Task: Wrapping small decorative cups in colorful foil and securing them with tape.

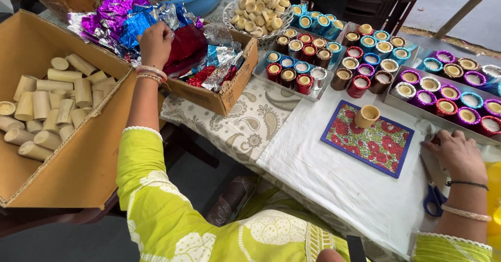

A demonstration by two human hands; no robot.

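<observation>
Left hand: my left hand [155, 43] is up and away from me, reaching into the small cardboard box [225, 96]; the fingers curl down into the foil, closed on a dark red sheet, though the tips are hidden, so how firm the grip is I cannot tell.
Foil sheets: the shiny foil sheets [125, 19] spill out of that box in purple, blue, red and silver; the red one [187, 45] lies right under my fingers.
Right hand: my right hand [455, 154] lies flat and open on the white cloth [334, 173], palm down, gripping nothing.
Scissors: blue-handled scissors [432, 189] lie just under that hand, blades running beneath the palm, handles poking out towards me.
Floral mat: a red-flowered mat with a blue border [368, 139] sits on the cloth between my hands, nearer the right one.
Bare cup: one plain, unwrapped cup [367, 116] stands upright on the far end of the mat.
Wrapped cups: rows of foil-wrapped cups [303, 63] in red, blue, purple and silver fill the trays beyond the mat, upright and packed side by side.
Big box: at my left, a large cardboard box [78, 163] holds a pile of plain tan tubes [49, 108] lying on their sides.
Back of table: a mesh basket [259, 11] of more bare pieces stands behind the trays, with a blue tub [201, 1] of tubes beside it.
</observation>
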